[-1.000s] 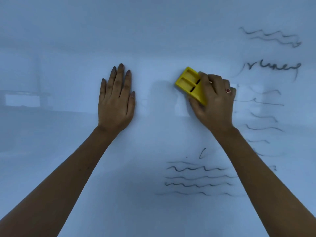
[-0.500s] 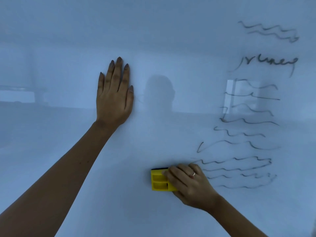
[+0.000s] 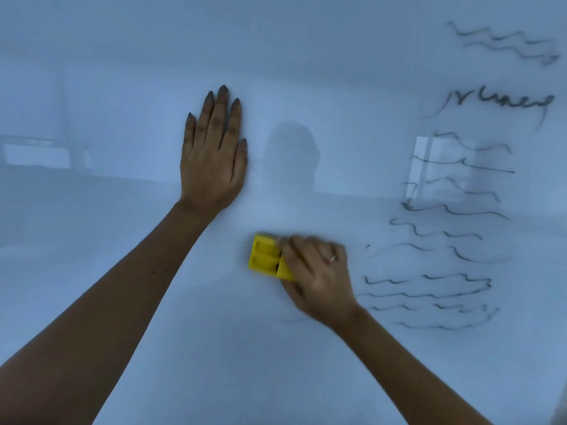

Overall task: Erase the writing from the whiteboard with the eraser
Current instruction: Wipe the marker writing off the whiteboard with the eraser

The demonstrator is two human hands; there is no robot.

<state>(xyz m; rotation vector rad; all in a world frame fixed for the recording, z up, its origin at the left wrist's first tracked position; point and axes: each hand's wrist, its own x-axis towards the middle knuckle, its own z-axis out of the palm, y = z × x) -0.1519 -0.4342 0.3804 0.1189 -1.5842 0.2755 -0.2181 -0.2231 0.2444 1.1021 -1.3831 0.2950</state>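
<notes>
While the left hand (image 3: 213, 157) lies flat on the whiteboard (image 3: 122, 271) with fingers spread and pointing up, the right hand (image 3: 316, 277) grips the yellow eraser (image 3: 265, 256) against the board, lower and to the right of the left hand. Only the eraser's left part shows past the blurred fingers (image 3: 294, 245). Wavy writing (image 3: 454, 210) fills the board just right of the right hand.

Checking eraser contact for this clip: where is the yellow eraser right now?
In the head view, the yellow eraser is against the whiteboard just below centre, gripped by the right hand, below the flat left hand and left of the writing.
</notes>
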